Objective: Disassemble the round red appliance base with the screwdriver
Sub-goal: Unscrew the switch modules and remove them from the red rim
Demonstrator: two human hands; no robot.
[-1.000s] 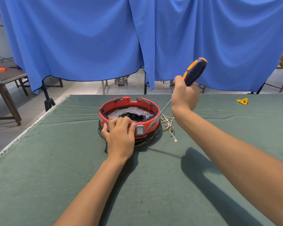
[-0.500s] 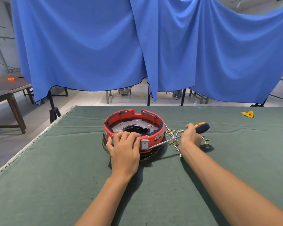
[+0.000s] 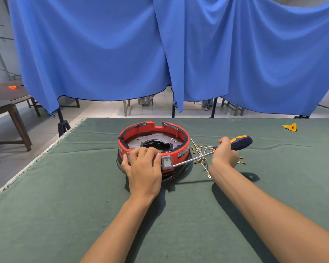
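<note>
Base (image 3: 180,147): round, red, open-topped, with a dark perforated plate and a black opening inside; set on the green table (image 3: 65,215) toward the far middle, over a black lower ring. A grey rocker switch (image 3: 167,162) is fitted in the near wall.
Curtain (image 3: 179,50): blue, hung behind the table.
Left hand (image 3: 143,168): laid over the near rim of the base, just left of the switch, fingers curled over the edge and gripping it.
Right hand (image 3: 224,154): closed round the handle of the screwdriver (image 3: 213,149), right of the base.
Screwdriver: dark handle with orange, held low and nearly level; the shaft is run leftward, the tip set at the switch's right edge.
Wires (image 3: 199,154): a loose bundle with brass terminals, lying on the table just right of the base, under the shaft.
Yellow piece (image 3: 290,127): small, far right on the table.
</note>
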